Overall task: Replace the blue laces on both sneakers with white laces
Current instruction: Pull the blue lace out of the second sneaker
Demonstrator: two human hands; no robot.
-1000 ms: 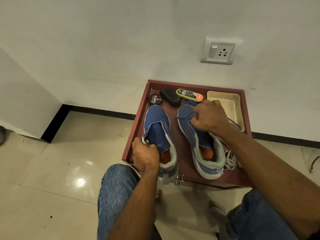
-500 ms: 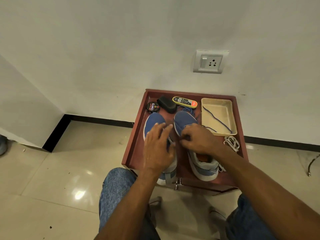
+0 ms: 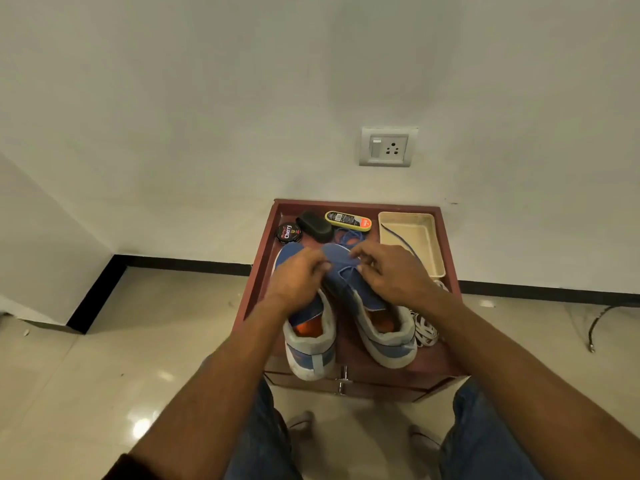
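Two blue sneakers sit side by side on a low reddish-brown table (image 3: 258,271) against the wall, heels toward the person. The left hand (image 3: 298,274) rests over the front of the left sneaker (image 3: 309,336), its fingers curled and reaching across to the edge of the right sneaker (image 3: 375,315); whether it has hold of a lace cannot be told. The right hand (image 3: 393,271) is on the lacing area of the right sneaker, fingers bent, thumb and forefinger pinching at a blue lace (image 3: 346,237) whose loose loops lie just beyond the toe. Another blue lace (image 3: 398,237) lies across a cream tray (image 3: 438,251) at the table's far right corner. A bundle of white laces (image 3: 425,329) lies on the table just beside the right sneaker's heel. Along the back edge are a round polish tin (image 3: 288,232), a black brush (image 3: 315,226) and a yellow applicator (image 3: 348,220). A wall socket (image 3: 387,147) is above the table.
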